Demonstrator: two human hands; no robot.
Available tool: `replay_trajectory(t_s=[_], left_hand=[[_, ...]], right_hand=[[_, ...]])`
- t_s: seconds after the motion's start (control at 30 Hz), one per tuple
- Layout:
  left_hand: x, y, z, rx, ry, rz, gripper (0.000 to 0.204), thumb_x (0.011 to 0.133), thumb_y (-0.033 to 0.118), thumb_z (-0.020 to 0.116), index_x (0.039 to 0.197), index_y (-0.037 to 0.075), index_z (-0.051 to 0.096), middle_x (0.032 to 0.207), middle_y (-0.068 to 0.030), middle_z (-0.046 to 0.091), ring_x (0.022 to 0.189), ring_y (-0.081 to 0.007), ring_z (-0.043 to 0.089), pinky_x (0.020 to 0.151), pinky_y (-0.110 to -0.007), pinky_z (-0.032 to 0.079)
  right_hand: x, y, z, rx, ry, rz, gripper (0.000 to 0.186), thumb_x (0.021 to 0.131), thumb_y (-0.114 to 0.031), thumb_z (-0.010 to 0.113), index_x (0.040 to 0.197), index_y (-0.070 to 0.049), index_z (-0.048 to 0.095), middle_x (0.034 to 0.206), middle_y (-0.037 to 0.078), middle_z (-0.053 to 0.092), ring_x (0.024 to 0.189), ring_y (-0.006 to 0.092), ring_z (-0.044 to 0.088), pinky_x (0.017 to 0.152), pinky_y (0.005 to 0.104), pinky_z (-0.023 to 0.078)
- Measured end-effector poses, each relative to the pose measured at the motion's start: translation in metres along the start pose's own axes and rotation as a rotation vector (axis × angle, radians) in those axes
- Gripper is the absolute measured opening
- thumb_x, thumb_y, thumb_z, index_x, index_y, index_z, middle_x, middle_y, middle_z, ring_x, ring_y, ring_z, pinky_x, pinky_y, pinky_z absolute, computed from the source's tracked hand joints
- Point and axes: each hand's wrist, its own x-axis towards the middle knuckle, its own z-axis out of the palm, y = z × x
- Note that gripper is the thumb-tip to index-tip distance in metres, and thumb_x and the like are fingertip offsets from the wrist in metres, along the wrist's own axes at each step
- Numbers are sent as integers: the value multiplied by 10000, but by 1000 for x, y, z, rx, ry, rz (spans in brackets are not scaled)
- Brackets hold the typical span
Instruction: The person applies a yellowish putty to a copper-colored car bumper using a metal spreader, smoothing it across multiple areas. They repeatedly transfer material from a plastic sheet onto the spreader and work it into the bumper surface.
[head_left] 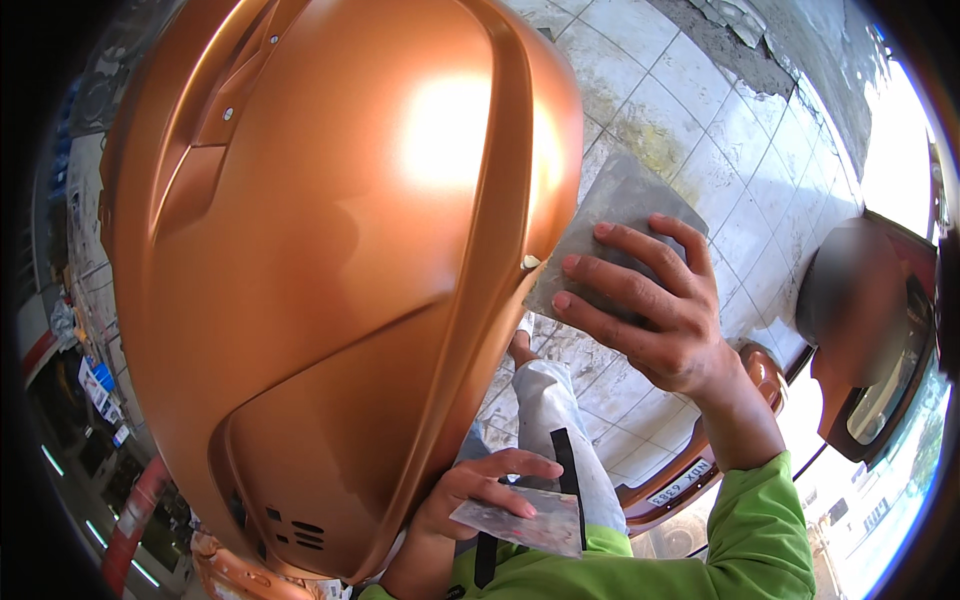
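Note:
A glossy copper-coloured car body panel (330, 180), with a raised ridge and slots, fills the left and middle of the view. My right hand (660, 310) grips a grey square flat spreader (620, 190), its corner at the panel's right edge beside a small pale patch of paste (531, 262). My left hand (465, 500) is low by the panel's lower right, holding a smaller thin translucent square plate (540, 532) with a smeared surface.
Below lie a stained tiled floor (690, 100) and my legs (550, 400). Other copper car parts (770, 385) stand at right; another piece (230, 572) is at bottom left. A red post (135, 530) is at left. A blurred patch (850, 300) hides part of the right.

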Motion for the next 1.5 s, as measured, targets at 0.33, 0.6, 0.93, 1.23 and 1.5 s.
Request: replay_trajectory(t_s=[0.33,0.6,0.93,1.23,1.5], left_hand=[[2,5,5,20,42,-32,313,910,115,838,1216,59,799,1485,-320,601,1381,-448,599,1131,-527,480],[26,-17,76,202,841,284,561,1089,236,649,1591,128,424,1463,-131,600,1272,-453,629,1215,-724,313],[17,-29,58,216,567,194,294,1012,155,765,1264,32,676,1242,-215,739,1082,-377,756,925,-549,629],[49,-28,4,861,265,-94,276,940,-20,759,1211,25,779,1346,-181,733,1208,-304,743,984,-371,595],[48,-25,2,806,267,-95,271,940,35,776,1210,23,783,1338,-183,740,1127,-282,769,913,-336,610]], right_hand=[[-1,-5,-6,28,-54,35,297,856,-182,770,1141,-239,832,1274,27,768,1229,324,697,1049,527,458],[-77,-70,-27,1057,220,175,314,841,-57,830,1149,-100,788,1291,196,662,1243,461,651,1068,584,532],[-54,4,-27,147,-57,161,466,808,-194,757,1268,-269,755,1295,-24,705,1275,253,641,1056,514,467],[11,27,0,126,57,-11,555,729,-63,751,1245,-260,798,1334,-52,724,1240,264,665,1065,540,473],[-6,32,-5,108,20,-12,454,774,-106,786,1200,-262,819,1290,-55,755,1224,259,681,1063,523,478]])
